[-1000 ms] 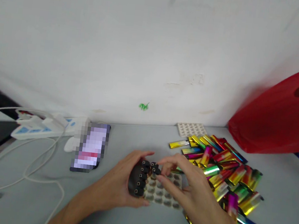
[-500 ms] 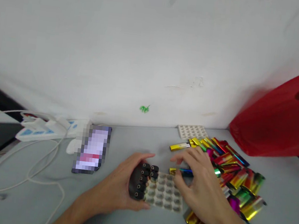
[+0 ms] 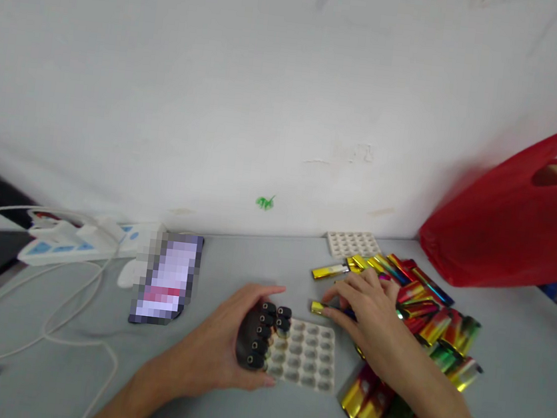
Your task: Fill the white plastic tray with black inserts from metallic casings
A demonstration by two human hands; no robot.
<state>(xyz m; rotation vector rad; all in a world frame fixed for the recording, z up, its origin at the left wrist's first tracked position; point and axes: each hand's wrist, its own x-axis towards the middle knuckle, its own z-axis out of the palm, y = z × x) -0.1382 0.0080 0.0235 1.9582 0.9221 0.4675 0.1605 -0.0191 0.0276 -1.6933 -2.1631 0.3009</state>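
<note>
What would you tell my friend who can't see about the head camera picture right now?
Left hand steadies a tray with black-topped things at one end; right hand touches a shiny tube beside a colorful pile. A phone and red bag are on the table.

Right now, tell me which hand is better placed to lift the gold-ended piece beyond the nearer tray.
Right, I judge: the right hand has its thumb and fingers at the gold-ended piece. The left hand is curled around black-topped pieces at the tray.
</note>
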